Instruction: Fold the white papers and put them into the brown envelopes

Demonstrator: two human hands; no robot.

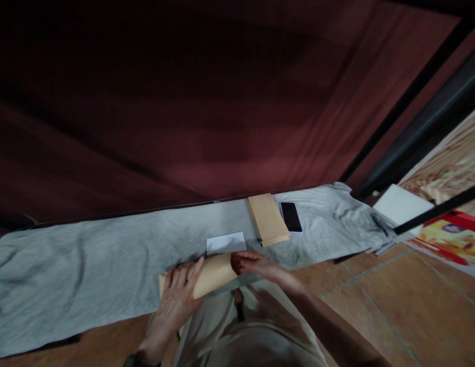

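Note:
A brown paper envelope lies on a grey cloth spread over the floor. My left hand rests flat on its left end. My right hand grips its right end, fingers curled over the edge. A white slip of paper pokes out just beyond the envelope's far edge. A small stack of brown envelopes lies further back on the cloth, with a black phone beside it on the right.
A dark red curtain hangs behind the cloth. A white sheet and a red and yellow printed pack lie at the right. Brown floor tiles show in front, with my lap below.

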